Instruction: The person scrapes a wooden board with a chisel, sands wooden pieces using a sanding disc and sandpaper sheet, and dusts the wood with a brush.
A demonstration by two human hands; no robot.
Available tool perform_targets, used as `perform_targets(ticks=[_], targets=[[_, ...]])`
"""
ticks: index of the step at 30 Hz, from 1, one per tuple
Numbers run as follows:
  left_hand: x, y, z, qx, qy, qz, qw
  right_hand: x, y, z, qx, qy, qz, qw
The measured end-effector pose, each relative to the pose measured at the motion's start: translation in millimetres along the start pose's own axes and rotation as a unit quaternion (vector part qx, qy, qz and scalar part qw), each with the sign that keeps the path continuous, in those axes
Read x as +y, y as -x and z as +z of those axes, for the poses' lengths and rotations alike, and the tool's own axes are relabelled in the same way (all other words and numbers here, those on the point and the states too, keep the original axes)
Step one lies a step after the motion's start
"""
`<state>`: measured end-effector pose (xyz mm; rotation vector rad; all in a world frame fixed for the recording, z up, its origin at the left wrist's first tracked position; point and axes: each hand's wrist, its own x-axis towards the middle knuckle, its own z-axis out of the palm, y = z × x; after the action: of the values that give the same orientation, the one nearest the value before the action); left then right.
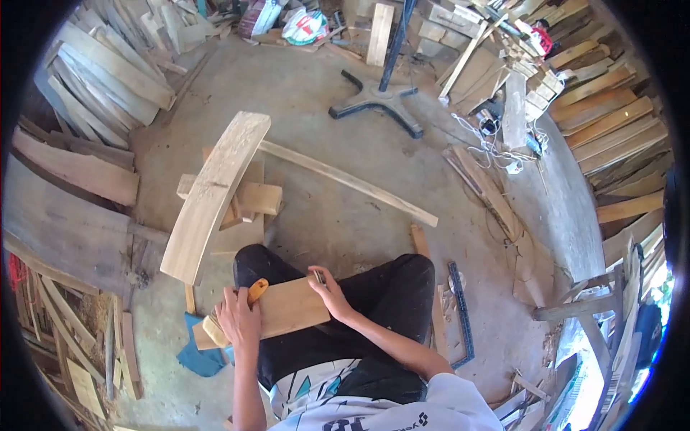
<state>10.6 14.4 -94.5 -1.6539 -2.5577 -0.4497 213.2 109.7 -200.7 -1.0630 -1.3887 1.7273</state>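
A flat, light-brown wooden board (295, 307) rests across my lap. My left hand (238, 320) is closed over the board's left part, around a tool with a yellow-orange end (257, 290). A pale, rounded block (214, 332) shows at the other side of that hand; whether it belongs to the same tool is hidden. My right hand (332, 296) grips the board's right end, thumb and fingers at its far corner. Something small and dark shows by those fingertips, too small to name. A blue cloth (201, 352) lies on the floor beside the board's left end.
Ahead on the left, a long plank (219, 194) rests on stacked wood blocks (259, 197). A thin strip (352, 179) lies on the floor. A dark metal square (461, 316) lies to my right. Beyond are a stand base (381, 100), white cables (496, 147) and wood piles.
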Motion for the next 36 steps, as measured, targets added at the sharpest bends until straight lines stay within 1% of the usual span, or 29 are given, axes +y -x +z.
perform_targets(ticks=[1, 3, 4, 6, 9, 10, 11, 13, 14, 15, 17, 18, 20, 21, 23, 24, 26, 28, 30, 33, 35, 36], targets=[[-2.4, 1.4, 4.7, 0.019, 0.014, 0.004, 1.000, -4.7, -2.1, 1.3, -0.007, -0.027, 0.022, 0.999], [-7.0, 2.2, 11.0, 0.048, 0.031, 0.005, 0.998, -15.1, 7.1, 5.1, -0.013, -0.016, 0.027, 0.999], [-9.5, 2.4, 13.1, 0.051, 0.032, 0.009, 0.998, -10.9, 6.3, 8.2, -0.010, -0.008, -0.005, 1.000], [-13.1, 5.9, 14.2, 0.023, 0.022, -0.020, 0.999, -14.6, 9.1, 13.0, -0.007, 0.007, -0.019, 1.000], [-10.9, 6.1, 9.3, 0.034, 0.021, -0.007, 0.999, -22.7, 28.1, 9.7, -0.025, 0.057, -0.063, 0.996], [-10.9, 4.6, 9.0, 0.036, 0.023, -0.008, 0.999, -31.4, 38.0, 4.8, -0.054, 0.092, -0.036, 0.994], [-10.2, 4.1, 9.4, 0.041, 0.024, -0.003, 0.999, -30.3, 44.8, 4.4, -0.055, 0.095, -0.036, 0.993], [-6.7, 4.9, 9.4, 0.044, 0.029, -0.002, 0.999, -29.6, 60.7, 3.6, -0.054, 0.111, -0.089, 0.988], [-4.4, 3.5, 7.8, 0.038, 0.026, -0.004, 0.999, -29.6, 67.1, 1.1, -0.072, 0.109, -0.067, 0.989], [-3.2, 2.9, 7.1, 0.033, 0.022, -0.004, 0.999, -26.5, 66.9, 0.5, -0.071, 0.111, -0.066, 0.989], [-3.4, 2.7, 12.0, 0.037, 0.025, -0.007, 0.999, -18.3, 60.3, 1.8, -0.039, 0.092, -0.053, 0.994], [-3.7, 2.0, 14.7, 0.042, 0.026, -0.012, 0.999, -21.1, 54.0, 3.1, -0.039, 0.092, -0.055, 0.994], [-4.9, 0.7, 17.8, 0.048, 0.031, -0.012, 0.998, -27.8, 32.5, 5.9, -0.027, 0.029, -0.019, 0.999], [-6.7, 0.9, 17.2, 0.050, 0.037, -0.013, 0.998, -24.8, 19.9, 6.8, -0.011, 0.036, -0.027, 0.999], [-4.7, 0.4, 12.5, 0.043, 0.039, -0.011, 0.998, -9.2, -9.9, 6.8, -0.006, 0.015, 0.004, 1.000], [-6.0, 0.9, 14.4, 0.046, 0.041, -0.008, 0.998, -4.9, -22.9, 5.1, -0.011, 0.032, 0.036, 0.999], [-4.2, 0.8, 13.3, 0.049, 0.037, -0.014, 0.998, 6.1, -35.7, 7.0, 0.005, 0.071, -0.005, 0.997], [-7.1, 1.5, 14.3, 0.042, 0.036, -0.016, 0.998, -4.1, -26.6, 8.5, 0.004, 0.069, -0.003, 0.998], [-7.7, 2.4, 10.1, 0.032, 0.040, -0.010, 0.999, -20.1, -9.3, 7.4, 0.002, 0.048, 0.026, 0.998], [-5.8, 1.2, 10.6, 0.025, 0.047, -0.004, 0.999, -17.7, 22.2, 1.4, -0.019, 0.082, 0.009, 0.996], [-5.7, 0.8, 12.4, 0.025, 0.046, -0.008, 0.999, -17.6, 42.3, 0.0, -0.026, 0.083, 0.017, 0.996], [-5.9, 0.2, 13.6, 0.031, 0.050, -0.005, 0.998, -19.3, 50.3, -1.1, -0.036, 0.073, 0.040, 0.996]])
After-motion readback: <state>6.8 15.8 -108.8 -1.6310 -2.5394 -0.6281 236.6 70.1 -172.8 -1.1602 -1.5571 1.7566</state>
